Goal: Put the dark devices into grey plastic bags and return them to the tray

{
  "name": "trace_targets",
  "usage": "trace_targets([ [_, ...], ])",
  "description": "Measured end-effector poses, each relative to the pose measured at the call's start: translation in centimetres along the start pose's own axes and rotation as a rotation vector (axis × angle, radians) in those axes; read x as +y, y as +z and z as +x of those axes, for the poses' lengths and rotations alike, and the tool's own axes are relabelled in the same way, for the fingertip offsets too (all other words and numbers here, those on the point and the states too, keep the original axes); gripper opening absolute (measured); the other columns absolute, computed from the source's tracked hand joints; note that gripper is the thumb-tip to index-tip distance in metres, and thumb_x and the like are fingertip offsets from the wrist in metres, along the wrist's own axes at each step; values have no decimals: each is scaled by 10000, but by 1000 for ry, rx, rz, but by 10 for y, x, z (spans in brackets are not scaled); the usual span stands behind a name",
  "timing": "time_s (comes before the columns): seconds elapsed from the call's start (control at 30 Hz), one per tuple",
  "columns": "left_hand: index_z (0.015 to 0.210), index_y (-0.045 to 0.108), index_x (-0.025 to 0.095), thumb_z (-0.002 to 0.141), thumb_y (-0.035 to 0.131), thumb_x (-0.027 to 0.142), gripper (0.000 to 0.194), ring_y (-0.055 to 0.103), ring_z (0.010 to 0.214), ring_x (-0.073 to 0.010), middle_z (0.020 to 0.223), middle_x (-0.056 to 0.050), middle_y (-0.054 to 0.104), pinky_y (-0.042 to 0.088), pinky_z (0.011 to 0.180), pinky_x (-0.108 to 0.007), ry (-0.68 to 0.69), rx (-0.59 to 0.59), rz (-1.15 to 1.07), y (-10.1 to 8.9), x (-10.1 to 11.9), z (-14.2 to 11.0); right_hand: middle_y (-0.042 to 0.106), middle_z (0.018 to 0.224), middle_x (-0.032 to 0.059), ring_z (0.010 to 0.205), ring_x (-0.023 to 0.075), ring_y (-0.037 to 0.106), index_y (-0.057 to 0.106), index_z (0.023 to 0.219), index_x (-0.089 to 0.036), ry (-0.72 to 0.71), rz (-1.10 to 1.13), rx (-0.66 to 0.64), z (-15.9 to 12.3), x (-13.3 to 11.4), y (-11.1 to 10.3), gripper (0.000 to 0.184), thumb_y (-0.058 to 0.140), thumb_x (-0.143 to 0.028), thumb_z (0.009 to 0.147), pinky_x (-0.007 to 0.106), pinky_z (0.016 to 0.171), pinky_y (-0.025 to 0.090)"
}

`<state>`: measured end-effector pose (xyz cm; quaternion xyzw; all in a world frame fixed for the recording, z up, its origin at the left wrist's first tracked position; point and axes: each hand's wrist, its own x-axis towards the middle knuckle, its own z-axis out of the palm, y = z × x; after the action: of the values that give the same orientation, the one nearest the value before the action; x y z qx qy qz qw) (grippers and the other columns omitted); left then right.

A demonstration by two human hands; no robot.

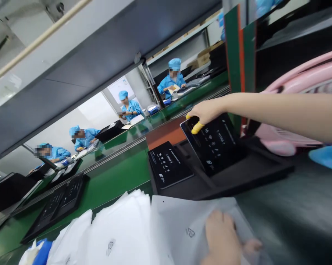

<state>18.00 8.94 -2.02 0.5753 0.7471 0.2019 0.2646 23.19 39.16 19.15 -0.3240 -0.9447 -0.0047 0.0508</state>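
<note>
My right hand, with yellow finger cots on its fingertips, grips a black tablet by its upper left edge. This tablet is tilted up out of a black tray, its front film printed with white icons and text. A second, similar tablet lies in the tray's left side. Below, my left hand is blurred, its fingers curled on a translucent white plastic sleeve. The thumb seems to show through the sheet. Beside it lies a stack of white sleeves with printed recycling marks.
A green conveyor runs along the bench, carrying another black tray with tablets. Close on the right stands a pink fan. A grey shelf hangs overhead. Several co-workers in blue sit across the line.
</note>
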Motion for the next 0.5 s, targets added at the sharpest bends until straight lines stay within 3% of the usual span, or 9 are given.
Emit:
trace_targets([
  [0.07,777,579,186,558,733,350,314,509,931,-357,958,-171,558,386,875,-507,15,78,-32,5,0,0,654,825,48,789,210,581,664,938,-171,-29,-38,18,-39,-10,-11,569,755,-549,523,316,733,395],
  [0.17,616,477,213,578,711,326,262,520,710,-258,697,-77,522,427,753,-440,-12,241,-234,21,-10,0,647,768,22,820,174,585,678,816,-149,-41,-36,98,-94,-25,-17,400,652,-525,679,301,776,384],
  [0.3,523,412,221,654,666,315,301,460,564,-192,482,18,307,410,639,-360,-51,328,-438,27,-26,-4,622,678,-17,730,135,570,681,779,-152,108,-4,360,-167,-45,-21,381,737,-473,582,257,693,389],
  [0.37,536,428,220,694,634,333,282,462,577,-189,483,25,282,399,636,-342,-53,352,-469,21,-31,-7,608,639,-41,667,97,550,683,800,-159,192,149,566,-203,-52,-21,409,742,-479,551,230,643,381],
  [0.5,587,423,216,761,557,387,278,446,600,-168,556,16,362,383,634,-320,-55,420,-545,6,-39,-20,629,678,-51,645,71,542,679,789,-155,287,751,971,-258,-67,1,505,737,-551,482,231,642,420],
])
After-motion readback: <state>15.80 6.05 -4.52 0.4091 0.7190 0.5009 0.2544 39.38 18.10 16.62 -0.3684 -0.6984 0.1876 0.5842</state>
